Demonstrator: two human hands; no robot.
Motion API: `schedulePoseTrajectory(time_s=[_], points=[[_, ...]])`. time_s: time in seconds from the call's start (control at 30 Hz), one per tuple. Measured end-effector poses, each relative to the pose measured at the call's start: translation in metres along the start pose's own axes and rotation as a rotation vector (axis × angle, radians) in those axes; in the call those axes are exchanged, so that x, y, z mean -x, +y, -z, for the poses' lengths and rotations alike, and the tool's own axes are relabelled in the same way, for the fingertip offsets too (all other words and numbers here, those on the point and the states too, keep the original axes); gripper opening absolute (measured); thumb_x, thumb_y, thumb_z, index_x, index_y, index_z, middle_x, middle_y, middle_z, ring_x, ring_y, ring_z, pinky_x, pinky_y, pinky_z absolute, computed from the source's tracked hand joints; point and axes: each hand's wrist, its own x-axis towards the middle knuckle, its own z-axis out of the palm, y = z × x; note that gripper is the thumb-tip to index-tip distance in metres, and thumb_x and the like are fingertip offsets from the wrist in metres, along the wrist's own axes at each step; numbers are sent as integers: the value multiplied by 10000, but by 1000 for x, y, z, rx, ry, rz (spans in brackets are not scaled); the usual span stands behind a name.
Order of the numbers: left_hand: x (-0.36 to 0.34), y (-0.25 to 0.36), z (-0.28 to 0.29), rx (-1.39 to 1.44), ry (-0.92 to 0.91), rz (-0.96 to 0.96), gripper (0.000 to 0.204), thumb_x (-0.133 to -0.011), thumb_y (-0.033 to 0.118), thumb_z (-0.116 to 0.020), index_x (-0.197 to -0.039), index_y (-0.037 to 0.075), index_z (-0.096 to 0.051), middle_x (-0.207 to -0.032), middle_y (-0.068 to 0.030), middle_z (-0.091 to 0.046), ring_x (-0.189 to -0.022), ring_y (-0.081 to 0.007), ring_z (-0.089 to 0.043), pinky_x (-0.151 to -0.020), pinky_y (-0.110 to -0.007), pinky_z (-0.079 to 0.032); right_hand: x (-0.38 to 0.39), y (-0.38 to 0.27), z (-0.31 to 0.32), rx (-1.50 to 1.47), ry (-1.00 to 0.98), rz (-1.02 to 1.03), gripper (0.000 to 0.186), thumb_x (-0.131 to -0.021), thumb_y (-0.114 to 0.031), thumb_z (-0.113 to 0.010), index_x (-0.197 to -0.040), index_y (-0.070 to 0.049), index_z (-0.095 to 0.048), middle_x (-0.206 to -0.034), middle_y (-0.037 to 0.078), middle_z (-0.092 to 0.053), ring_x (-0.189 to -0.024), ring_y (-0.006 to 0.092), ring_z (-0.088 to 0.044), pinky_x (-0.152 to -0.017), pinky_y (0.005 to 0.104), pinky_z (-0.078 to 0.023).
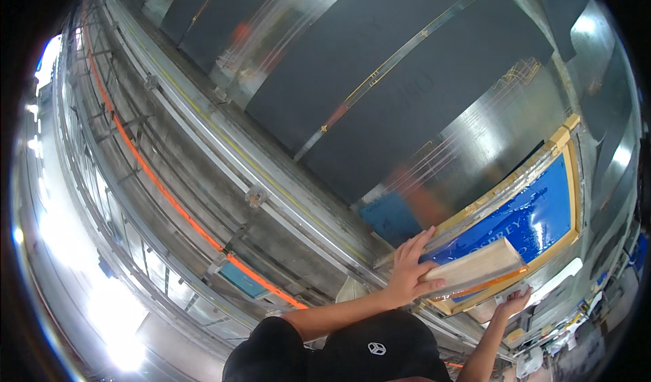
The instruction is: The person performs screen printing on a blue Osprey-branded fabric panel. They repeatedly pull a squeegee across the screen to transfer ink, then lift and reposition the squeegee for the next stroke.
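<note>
A screen-printing frame [578, 178] with a yellowish border lies tilted at the right, its mesh [542, 209] blue and wet-looking. Across its near part rests a squeegee [475, 268] with a broad pale body and an orange lower edge. My left hand [410, 273] is at the squeegee's left end, thumb and a finger closed about it, while its other fingers reach onto the frame's left side. Beside the frame's near edge is my right hand [514, 302], fingers curled; what they hold is too small to make out. A white strip [557, 279] extends beyond that hand.
Dark sheets [420, 77] lie in a row along the long metal table. A metal rail [203, 131] and an orange hose or cable [169, 199] run along the left side. A blue printed patch [390, 216] shows on the table left of the frame. Assorted items stand at the lower right.
</note>
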Motion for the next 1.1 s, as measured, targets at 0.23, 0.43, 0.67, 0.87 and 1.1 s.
schedulePoseTrajectory(time_s=[0.23,0.43,0.67,0.87,1.1], points=[[-11,-7,8,-26,-36,-6,430,-832,484,-756,-962,74,-776,-1625,-273,-281,-1473,-444,-297,-1153,-560,-213,25,-18,-35,7,76,-41,418,-1016,-388,-558,-1350,-143,-611,-744,-34,-408,-600,68,-318,-540,240,-246],[-7,-5,8,-147,-20,-79,444,-812,456,-754,-946,33,-742,-1622,-267,-293,-1446,-452,-334,-1165,-543,-241,4,19,-15,-4,-116,73,375,-1018,-306,-554,-1334,-104,-578,-712,-77,-447,-602,43,-395,-538,222,-323],[9,21,-1,-128,-25,-113,417,-916,385,-726,-1073,-1,-706,-1324,-184,-612,-1203,-320,-563,-1023,-433,-417,-7,15,-1,-12,-271,72,456,-1023,-429,-599,-1318,-83,-566,-794,-21,-549,-683,77,-503,-602,247,-419],[40,59,5,136,-162,172,495,-904,131,-752,-1327,-45,-566,-1130,-127,-703,-1067,-203,-653,-928,-324,-506,30,13,-1,-69,-197,313,273,-1003,-279,-617,-1189,-85,-666,-707,-12,-545,-635,84,-457,-565,289,-385],[13,70,-6,5,-294,12,526,-863,4,-724,-1363,-48,-567,-1155,-138,-706,-1083,-182,-659,-928,-309,-510,17,11,-27,-87,-118,439,223,-996,-272,-610,-1151,-148,-711,-697,90,-610,-646,207,-570,-662,385,-463]])
